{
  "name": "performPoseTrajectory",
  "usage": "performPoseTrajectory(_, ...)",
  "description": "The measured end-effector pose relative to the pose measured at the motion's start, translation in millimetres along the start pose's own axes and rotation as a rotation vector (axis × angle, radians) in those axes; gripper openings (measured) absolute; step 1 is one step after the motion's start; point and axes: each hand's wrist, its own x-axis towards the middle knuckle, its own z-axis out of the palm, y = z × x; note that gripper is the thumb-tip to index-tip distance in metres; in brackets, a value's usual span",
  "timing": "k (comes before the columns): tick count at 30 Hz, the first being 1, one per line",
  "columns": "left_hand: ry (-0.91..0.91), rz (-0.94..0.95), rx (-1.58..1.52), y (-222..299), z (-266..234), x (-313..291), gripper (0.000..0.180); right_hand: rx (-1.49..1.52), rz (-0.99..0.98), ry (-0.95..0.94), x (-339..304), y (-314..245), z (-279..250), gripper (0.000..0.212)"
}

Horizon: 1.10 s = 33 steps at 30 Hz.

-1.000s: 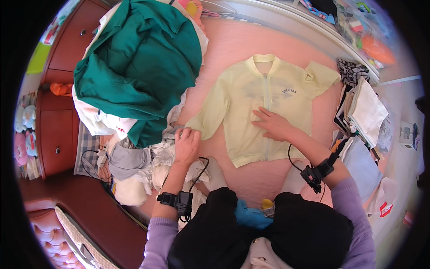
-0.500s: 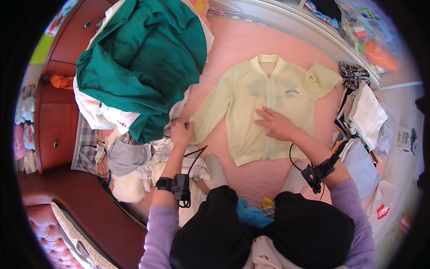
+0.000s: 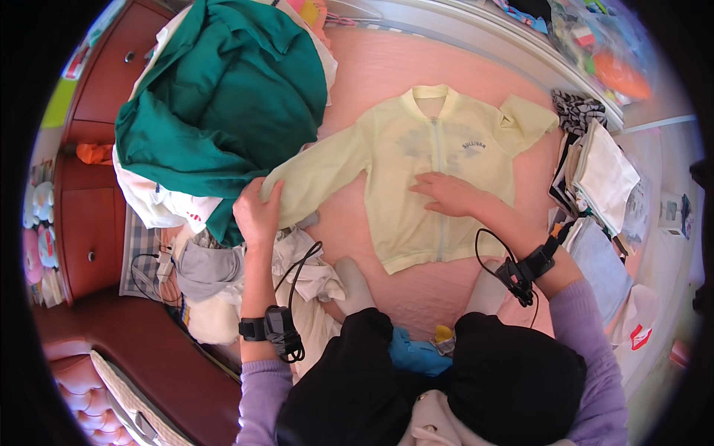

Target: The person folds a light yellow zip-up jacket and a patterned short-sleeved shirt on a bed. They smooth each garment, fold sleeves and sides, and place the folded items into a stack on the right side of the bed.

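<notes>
Fingers of the left hand [image 3: 256, 215] pinch the sleeve end of the pale yellow jacket [image 3: 428, 175], drawing it straight. The right hand [image 3: 446, 195] lies open on its front, pinning it flat mid-bed beside the green heap [image 3: 223, 97].

The left hand [image 3: 256, 212] has moved up and grasped the yellow jacket's sleeve [image 3: 316, 175]

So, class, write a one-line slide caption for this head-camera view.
Left hand grips the sleeve of a pale yellow jacket spread on pink bedding; right hand presses its front.
</notes>
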Motion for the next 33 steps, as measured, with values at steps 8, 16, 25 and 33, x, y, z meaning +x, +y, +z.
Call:
performPoseTrajectory(8,-0.012,-0.066,0.105,-5.9,6.7,-10.0,0.034,-0.089,-0.018,0.201,65.0,-10.9,-46.5,0.064)
performPoseTrajectory(16,0.042,-0.292,-0.070,-48.6,32.5,-19.2,0.041,-0.311,0.236,0.006,122.1,-7.8,-48.6,0.076)
performPoseTrajectory(25,-0.052,-0.501,-0.405,-89.1,54.6,-26.1,0.035,-0.399,0.231,0.118,127.5,7.3,-35.8,0.074)
performPoseTrajectory(33,-0.273,-0.651,-0.614,-75.1,5.9,-37.2,0.020,-0.343,0.330,0.278,134.2,0.2,-26.3,0.071)
